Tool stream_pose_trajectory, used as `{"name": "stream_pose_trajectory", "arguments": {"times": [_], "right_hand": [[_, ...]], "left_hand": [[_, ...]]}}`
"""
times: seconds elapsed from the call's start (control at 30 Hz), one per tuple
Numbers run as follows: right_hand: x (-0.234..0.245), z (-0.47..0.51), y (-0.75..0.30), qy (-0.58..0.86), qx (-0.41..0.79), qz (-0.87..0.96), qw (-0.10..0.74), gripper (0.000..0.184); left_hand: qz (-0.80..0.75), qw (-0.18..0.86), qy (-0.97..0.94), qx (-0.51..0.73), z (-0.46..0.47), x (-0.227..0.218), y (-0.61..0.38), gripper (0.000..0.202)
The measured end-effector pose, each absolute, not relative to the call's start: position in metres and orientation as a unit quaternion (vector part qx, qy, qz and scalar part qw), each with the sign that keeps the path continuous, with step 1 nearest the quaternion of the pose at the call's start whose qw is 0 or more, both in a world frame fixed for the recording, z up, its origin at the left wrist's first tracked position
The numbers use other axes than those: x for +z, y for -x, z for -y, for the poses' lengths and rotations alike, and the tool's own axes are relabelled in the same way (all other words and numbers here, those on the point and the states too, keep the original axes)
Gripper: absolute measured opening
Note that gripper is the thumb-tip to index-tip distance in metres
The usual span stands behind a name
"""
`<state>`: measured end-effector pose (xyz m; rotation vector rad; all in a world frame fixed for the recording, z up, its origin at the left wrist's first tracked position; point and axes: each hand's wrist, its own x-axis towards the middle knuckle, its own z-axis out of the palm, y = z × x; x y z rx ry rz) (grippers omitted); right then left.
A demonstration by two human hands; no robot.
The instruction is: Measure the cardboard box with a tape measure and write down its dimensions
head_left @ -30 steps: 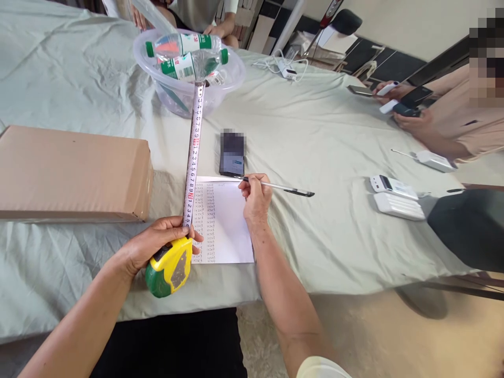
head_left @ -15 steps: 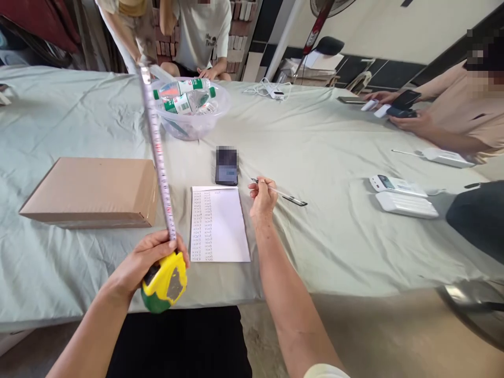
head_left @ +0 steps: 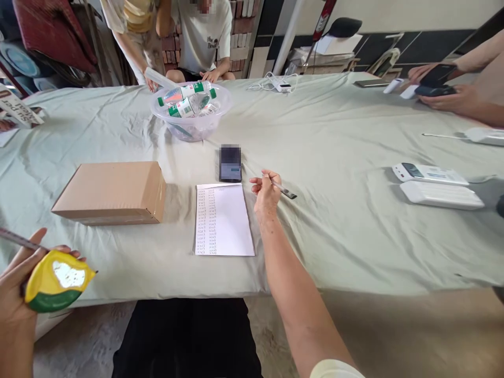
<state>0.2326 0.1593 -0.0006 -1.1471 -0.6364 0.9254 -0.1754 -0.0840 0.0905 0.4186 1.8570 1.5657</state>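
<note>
My left hand (head_left: 16,294) grips a yellow and green tape measure (head_left: 55,281) at the lower left, off the table's front edge; a short piece of its blade runs out left. My right hand (head_left: 265,197) rests on the grey-green cloth and pinches a pen (head_left: 284,190), just right of a white sheet (head_left: 224,220) filled with small written rows. A dark phone (head_left: 230,164) lies above the sheet. A brown cardboard box (head_left: 112,191) sits left of the sheet.
A clear plastic bowl (head_left: 191,126) holding water bottles stands at the back. White devices (head_left: 433,184) lie to the right. Another person's hands (head_left: 449,92) hold a phone at far right. Two people stand beyond the far edge. A power strip (head_left: 281,84) lies near there.
My left hand swung the tape measure from the table's middle down to the lower left, and the long raised blade is gone from over the table. The right hand has barely shifted.
</note>
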Motion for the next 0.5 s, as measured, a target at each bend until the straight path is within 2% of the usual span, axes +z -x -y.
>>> {"name": "stream_pose_trajectory", "arguments": {"times": [0.1, 0.27, 0.37, 0.5], "right_hand": [[0.003, -0.155, -0.232, 0.510, 0.431, 0.302, 0.680, 0.020], [0.013, -0.142, -0.220, 0.492, 0.425, 0.404, 0.643, 0.029], [0.024, -0.126, -0.207, 0.473, 0.446, 0.496, 0.576, 0.035], [0.042, -0.105, -0.188, 0.467, 0.485, 0.593, 0.442, 0.034]], "left_hand": [[-0.672, 0.398, -0.186, 0.596, 0.068, 0.087, 0.177, 0.085], [-0.628, 0.439, -0.211, 0.607, 0.053, 0.082, 0.153, 0.091], [-0.615, 0.459, -0.233, 0.597, 0.051, 0.079, 0.142, 0.091], [-0.614, 0.457, -0.244, 0.596, 0.049, 0.077, 0.141, 0.089]]}}
